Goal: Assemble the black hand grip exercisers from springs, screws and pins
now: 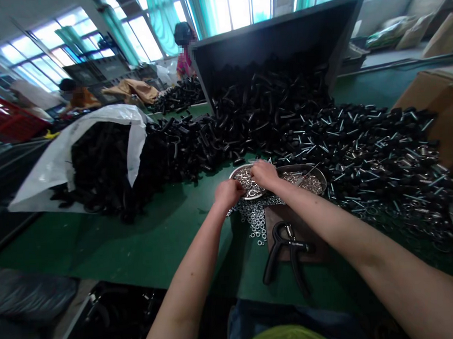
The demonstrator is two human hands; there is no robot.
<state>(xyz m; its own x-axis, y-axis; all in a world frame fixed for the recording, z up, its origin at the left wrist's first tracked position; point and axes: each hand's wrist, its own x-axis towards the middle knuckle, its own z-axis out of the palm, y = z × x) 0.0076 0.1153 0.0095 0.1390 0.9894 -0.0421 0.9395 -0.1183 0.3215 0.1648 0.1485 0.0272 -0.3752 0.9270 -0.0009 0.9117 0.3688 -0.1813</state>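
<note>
Both hands are at a round bowl (pixel 252 192) heaped with small shiny metal parts, some of them ring-shaped. My left hand (pixel 228 194) is at the bowl's left edge, fingers curled in; whatever they pinch is too small to make out. Over the bowl's far right side, my right hand (pixel 264 175) reaches down with bent fingers, their tips partly hidden among the parts. Loose metal nuts (pixel 257 221) are spread in front of the bowl. Nearer to me, a black hand grip exerciser (pixel 294 247) with a spring lies partly on a brown board (pixel 319 251).
Right of the bowl stands a second dish (pixel 311 180) of metal parts. Black handles (pixel 194 146) are piled behind, spilling from a large tilted bin (pixel 280 38) and a white sack (pixel 49 165). Handles with bolts (pixel 348 146) and a cardboard box (pixel 438 110) are at right. Other people sit beyond.
</note>
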